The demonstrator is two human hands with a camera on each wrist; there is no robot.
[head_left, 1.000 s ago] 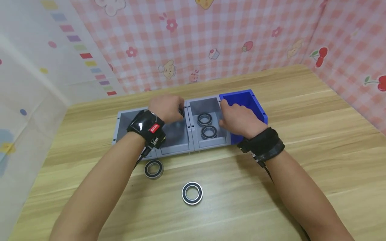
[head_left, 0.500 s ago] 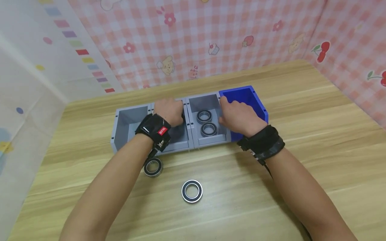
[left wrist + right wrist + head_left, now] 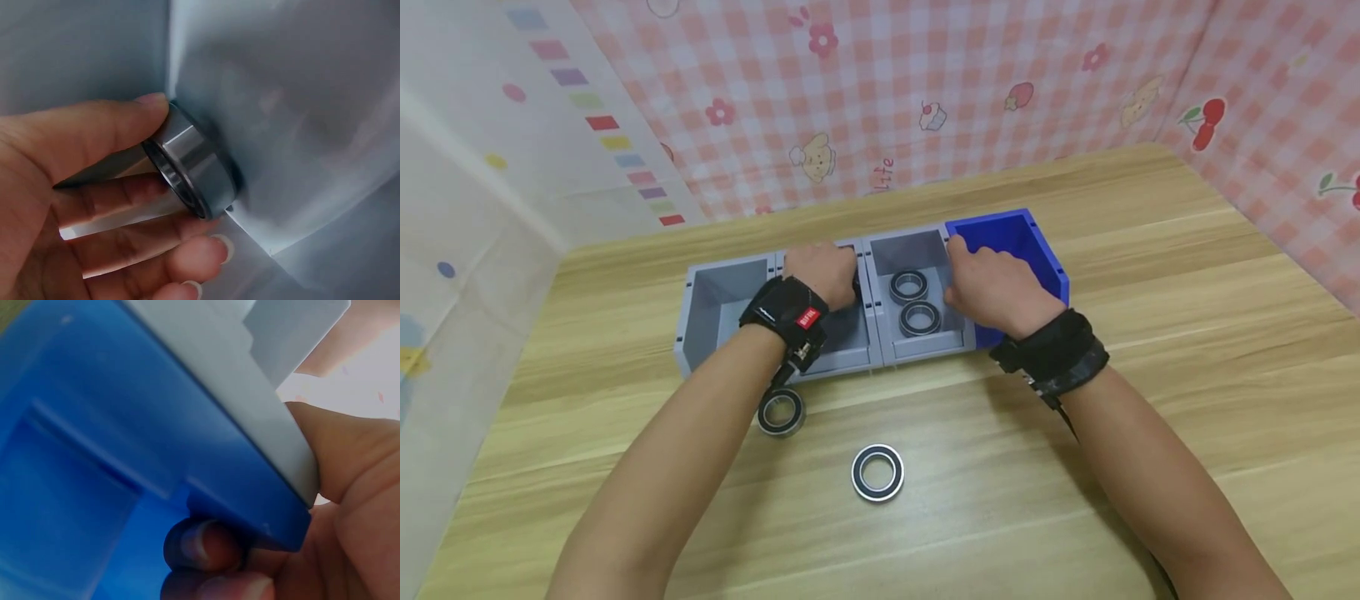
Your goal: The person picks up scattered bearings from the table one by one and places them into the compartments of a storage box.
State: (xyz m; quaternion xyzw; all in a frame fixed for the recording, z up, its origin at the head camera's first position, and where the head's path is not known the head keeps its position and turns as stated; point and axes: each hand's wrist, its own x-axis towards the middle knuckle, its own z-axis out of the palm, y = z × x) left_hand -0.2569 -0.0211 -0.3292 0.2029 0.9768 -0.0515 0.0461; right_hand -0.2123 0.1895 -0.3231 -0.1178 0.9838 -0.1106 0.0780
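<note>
My left hand [image 3: 822, 273] reaches into the second grey bin [image 3: 846, 360] from the left. In the left wrist view its thumb and fingers pinch a ball bearing [image 3: 199, 161], a steel ring with a dark seal, tilted near the bin's inner corner. My right hand [image 3: 996, 285] grips the adjoining walls of the blue bin [image 3: 119, 400] and the third grey bin [image 3: 901, 247]. Its thumb lies on the grey side and its fingertips [image 3: 209, 544] curl inside the blue bin. Two more bearings, one [image 3: 908, 287] behind the other [image 3: 920, 319], lie flat in that third grey bin.
The leftmost grey bin [image 3: 730, 277] stands partly behind the left wrist. On the wooden table [image 3: 1000, 500], one bearing [image 3: 781, 412] lies just in front of the bins and another [image 3: 877, 472] nearer the front. Patterned cloth walls [image 3: 970, 58] enclose the back and sides.
My left hand has shifted slightly right within its bin, uncovering more of the leftmost bin. My right hand keeps its hold in place. The head view has tilted down a little.
</note>
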